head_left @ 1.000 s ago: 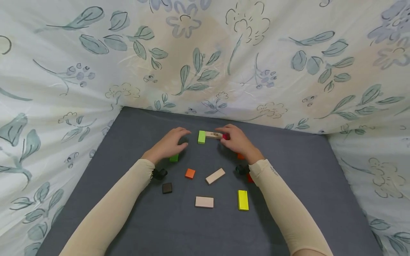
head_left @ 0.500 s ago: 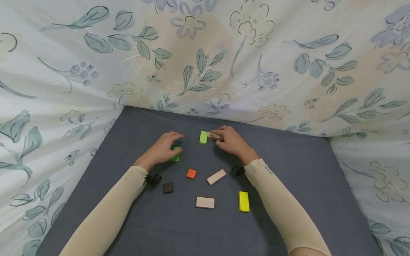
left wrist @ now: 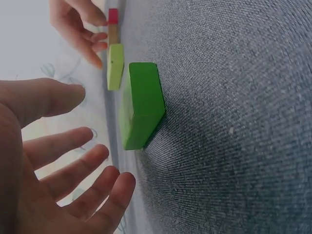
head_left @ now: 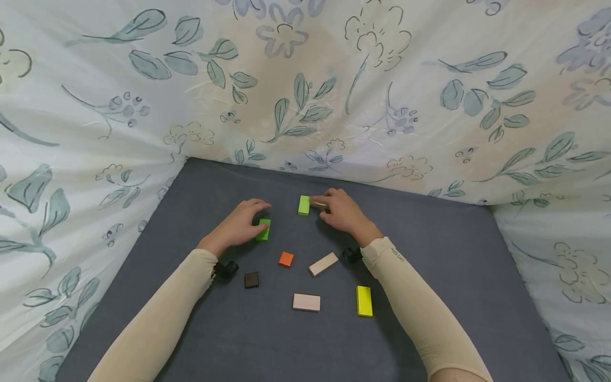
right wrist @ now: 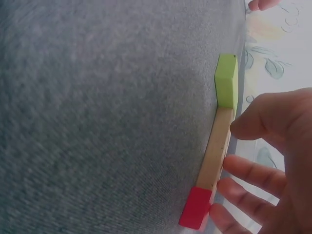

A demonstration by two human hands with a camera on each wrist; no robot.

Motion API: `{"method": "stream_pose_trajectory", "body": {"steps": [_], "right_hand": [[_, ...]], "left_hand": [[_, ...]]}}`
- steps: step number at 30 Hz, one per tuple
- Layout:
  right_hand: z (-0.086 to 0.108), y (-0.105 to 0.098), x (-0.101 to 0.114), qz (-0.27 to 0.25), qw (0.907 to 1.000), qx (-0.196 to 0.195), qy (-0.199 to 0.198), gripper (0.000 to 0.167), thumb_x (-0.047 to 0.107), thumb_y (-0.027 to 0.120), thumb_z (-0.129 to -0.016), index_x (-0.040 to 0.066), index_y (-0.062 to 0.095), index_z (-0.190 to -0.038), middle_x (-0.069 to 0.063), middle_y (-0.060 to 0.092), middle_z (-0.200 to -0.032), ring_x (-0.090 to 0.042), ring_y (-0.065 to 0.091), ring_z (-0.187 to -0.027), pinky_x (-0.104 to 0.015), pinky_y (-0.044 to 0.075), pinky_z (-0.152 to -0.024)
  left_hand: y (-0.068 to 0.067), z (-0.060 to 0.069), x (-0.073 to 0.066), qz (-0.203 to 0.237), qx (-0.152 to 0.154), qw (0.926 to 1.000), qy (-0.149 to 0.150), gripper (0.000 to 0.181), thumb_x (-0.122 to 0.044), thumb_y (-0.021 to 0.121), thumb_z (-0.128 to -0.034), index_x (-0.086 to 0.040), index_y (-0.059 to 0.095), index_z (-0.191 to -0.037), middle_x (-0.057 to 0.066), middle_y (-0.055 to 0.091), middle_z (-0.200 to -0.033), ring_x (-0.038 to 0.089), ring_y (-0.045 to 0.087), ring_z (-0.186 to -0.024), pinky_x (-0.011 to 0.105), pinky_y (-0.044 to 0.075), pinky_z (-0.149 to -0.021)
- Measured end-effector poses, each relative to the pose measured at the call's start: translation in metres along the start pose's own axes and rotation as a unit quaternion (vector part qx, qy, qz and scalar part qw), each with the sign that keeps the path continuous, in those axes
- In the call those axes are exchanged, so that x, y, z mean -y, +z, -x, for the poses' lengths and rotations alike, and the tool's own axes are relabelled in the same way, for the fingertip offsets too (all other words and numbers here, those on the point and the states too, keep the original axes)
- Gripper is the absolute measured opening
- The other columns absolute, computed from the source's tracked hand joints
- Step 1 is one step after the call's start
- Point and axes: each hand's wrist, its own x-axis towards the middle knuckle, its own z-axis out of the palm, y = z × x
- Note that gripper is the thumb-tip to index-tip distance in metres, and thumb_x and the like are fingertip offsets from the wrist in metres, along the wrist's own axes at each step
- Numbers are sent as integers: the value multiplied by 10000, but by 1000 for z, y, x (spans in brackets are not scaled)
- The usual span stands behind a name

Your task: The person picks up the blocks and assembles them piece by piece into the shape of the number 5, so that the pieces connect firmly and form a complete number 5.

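Note:
My left hand (head_left: 237, 227) hovers beside a green block (head_left: 263, 230), fingers spread. In the left wrist view a gap shows between the fingers and this green block (left wrist: 146, 90). At the far side my right hand (head_left: 346, 213) is over a row of blocks lying end to end. The row has a light green block (head_left: 303, 205), a plain wooden block (right wrist: 214, 148) and a red block (right wrist: 196, 208). The right fingers (right wrist: 256, 170) are extended along the row's edge, their tips at or against the wooden and red blocks; nothing is pinched.
Loose blocks lie nearer on the dark grey cloth (head_left: 267, 339): a small orange block (head_left: 286, 259), a dark brown block (head_left: 251, 280), two pale wooden blocks (head_left: 323, 263) and a yellow block (head_left: 364, 301). A floral fabric (head_left: 305, 95) rises behind and at the sides.
My left hand has drawn back to the left, beside the green block. My right hand has shifted left along the row and now covers most of the wooden block and the red one.

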Motion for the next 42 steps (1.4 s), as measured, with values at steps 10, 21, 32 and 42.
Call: {"method": "stream_pose_trajectory", "body": {"steps": [10, 21, 32, 42], "right_hand": [[2, 5, 6, 566, 9984, -69, -29, 534, 120, 688, -1043, 267, 637, -1555, -127, 599, -1372, -328, 541, -1158, -513, 513, -935], [1, 2, 8, 666, 9978, 34, 35, 579, 85, 659, -1034, 286, 614, -1575, -118, 590, -1394, -334, 539, -1190, -521, 518, -932], [3, 1, 10, 599, 9981, 113, 94, 596, 71, 667, -1027, 288, 608, -1580, -121, 585, -1399, -333, 535, -1190, -532, 512, -953], [3, 4, 8, 693, 9976, 64, 35, 593, 69, 668, -1031, 295, 612, -1576, -122, 590, -1403, -338, 541, -1196, -538, 513, -972]], "left_hand": [[-2, 3, 2, -104, 331, 9994, -67, 686, -189, 823, -975, 9, 546, -1570, 250, 471, -1606, 467, 416, -1495, 632, 361, -1201], [2, 8, 3, -1, 392, 9991, -133, 674, -111, 875, -929, -3, 587, -1528, 212, 506, -1579, 411, 514, -1422, 578, 441, -1155], [7, 10, 2, 239, 291, 9992, -95, 591, -43, 859, -928, 18, 621, -1466, 190, 600, -1444, 337, 631, -1185, 506, 547, -1005], [11, -1, -6, 211, 293, 9993, 8, 593, -69, 869, -926, -12, 631, -1466, 162, 619, -1427, 302, 642, -1170, 487, 550, -1005]]}}
